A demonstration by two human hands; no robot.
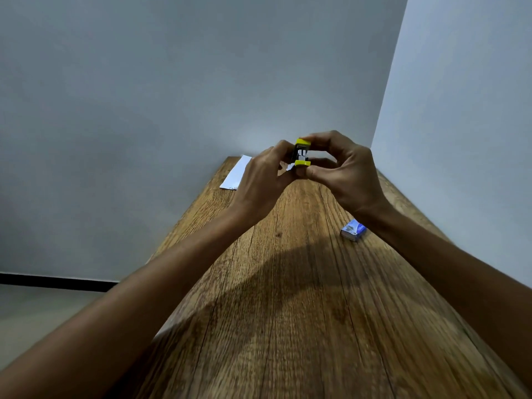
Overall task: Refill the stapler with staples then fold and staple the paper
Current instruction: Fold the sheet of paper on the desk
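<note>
Light: dim, cool, even | Shadows: soft broad arm shadow across the wooden table (316,326), wall (172,82) graded darker to the left | Glare: faint bright patch on the wall behind the hands | Focus: near table grain smeared and blurred | Distortion: strong wide-angle stretch, table edges splayed outward.

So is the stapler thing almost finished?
Not yet. Both hands, left hand and right hand, hold the yellow stapler above the table. A small white scrap shows beside it. The staple box lies on the table. A white paper still waits by the wall.
</note>
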